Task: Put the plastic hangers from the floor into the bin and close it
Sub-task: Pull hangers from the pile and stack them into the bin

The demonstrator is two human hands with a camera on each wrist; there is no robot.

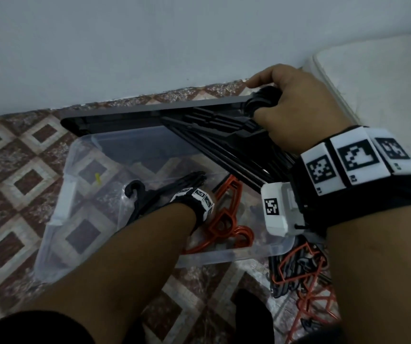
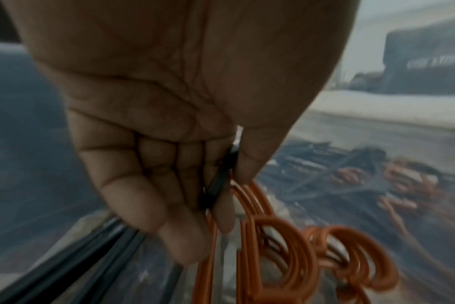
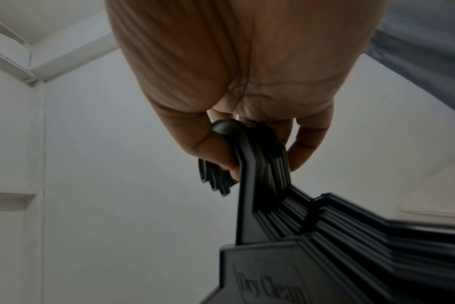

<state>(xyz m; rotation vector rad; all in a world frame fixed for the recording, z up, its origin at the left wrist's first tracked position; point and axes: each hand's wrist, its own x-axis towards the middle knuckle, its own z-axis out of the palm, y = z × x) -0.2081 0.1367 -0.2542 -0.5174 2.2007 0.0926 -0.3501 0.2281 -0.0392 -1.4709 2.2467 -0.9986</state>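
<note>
A clear plastic bin [image 1: 58, 202] stands open on the patterned floor. Its dark lid [image 1: 137, 114] leans against the wall behind it. My right hand [image 1: 286, 103] grips the hooks of a thick bundle of black hangers [image 1: 224, 142], which slants over the bin's back right; the right wrist view shows the fingers curled round the hooks [image 3: 247, 144]. My left hand [image 2: 216, 205] is down inside the bin and pinches a black hanger [image 2: 218, 181] between thumb and fingers. Orange hangers [image 1: 226, 219] and more black hangers [image 1: 149, 202] lie in the bin.
A tangled pile of orange and black hangers [image 1: 303, 274] lies on the floor at the bin's front right corner. A white mattress [image 1: 373, 78] edges the right side. The grey wall [image 1: 149, 45] stands close behind the lid. A small yellow scrap [image 1: 97, 177] lies under the bin.
</note>
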